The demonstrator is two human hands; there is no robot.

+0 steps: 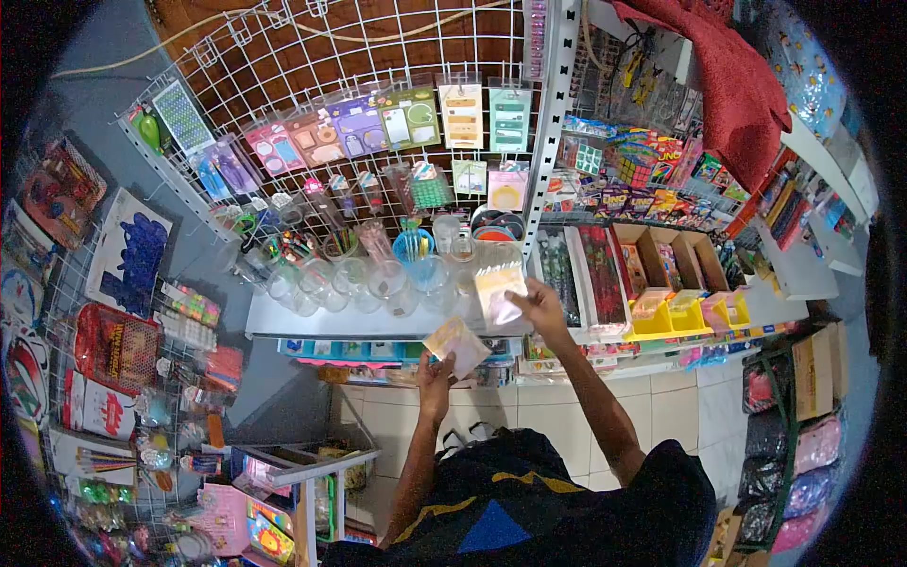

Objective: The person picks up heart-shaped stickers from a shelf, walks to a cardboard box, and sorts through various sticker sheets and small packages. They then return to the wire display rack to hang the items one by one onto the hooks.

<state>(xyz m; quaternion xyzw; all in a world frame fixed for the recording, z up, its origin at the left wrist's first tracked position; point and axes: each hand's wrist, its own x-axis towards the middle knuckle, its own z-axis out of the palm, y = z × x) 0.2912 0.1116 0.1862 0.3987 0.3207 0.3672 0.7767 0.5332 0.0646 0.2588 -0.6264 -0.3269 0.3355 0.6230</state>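
Observation:
My left hand (437, 380) is closed on a small flat packet (457, 346), pale pink with a yellow edge, held tilted in front of the shelf. Higher and to the right, my right hand (541, 312) pinches another flat packet (498, 288), yellow at the top and whitish below, over the white shelf's edge. The print on both packets is too blurred to read. Several clear plastic jars (387, 283) stand on the white shelf (368, 326) to the left of the right-hand packet. A blue cup (413, 246) holding thin items stands behind them.
A wire grid (378, 66) behind the shelf carries a row of sticky-note packs (359, 125). Yellow bins (657, 321) and cardboard boxes (631, 248) stand at right. A grey metal frame (326, 465) juts out at lower left. Tiled floor (567, 411) shows below the shelf.

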